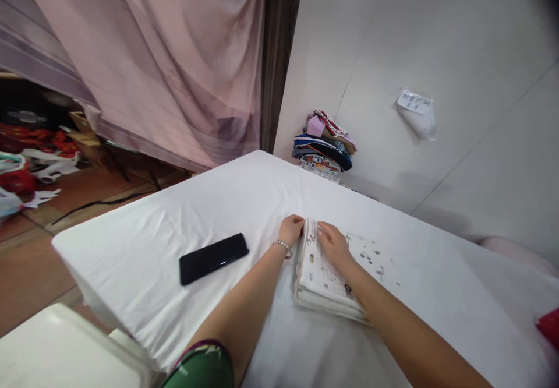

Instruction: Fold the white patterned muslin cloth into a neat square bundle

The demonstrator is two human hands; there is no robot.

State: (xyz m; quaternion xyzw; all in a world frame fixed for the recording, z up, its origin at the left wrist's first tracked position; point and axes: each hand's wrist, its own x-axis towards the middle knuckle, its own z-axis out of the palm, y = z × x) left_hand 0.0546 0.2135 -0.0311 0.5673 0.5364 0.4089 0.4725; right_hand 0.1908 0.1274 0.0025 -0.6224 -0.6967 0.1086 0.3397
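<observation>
A folded white cloth point(322, 277) with small printed motifs lies on the white-covered table point(144, 248), several layers showing along its near edge. My left hand point(291, 230), with a bracelet at the wrist, pinches the cloth's far left corner between closed fingers. My right hand point(335, 245) rests over the top of the same cloth, fingers curled at a raised fold near the far edge. Its forearm covers part of the cloth's right side. To the left of my left forearm lies a black phone point(213, 258), untouched.
Stacked folded clothes point(324, 146) stand beyond the table's far edge, against a pale wall point(375, 44). A pink curtain point(192, 62) hangs at the back left. A white stool point(65, 353) is at the near left, and a red item point(549, 328) at the right edge.
</observation>
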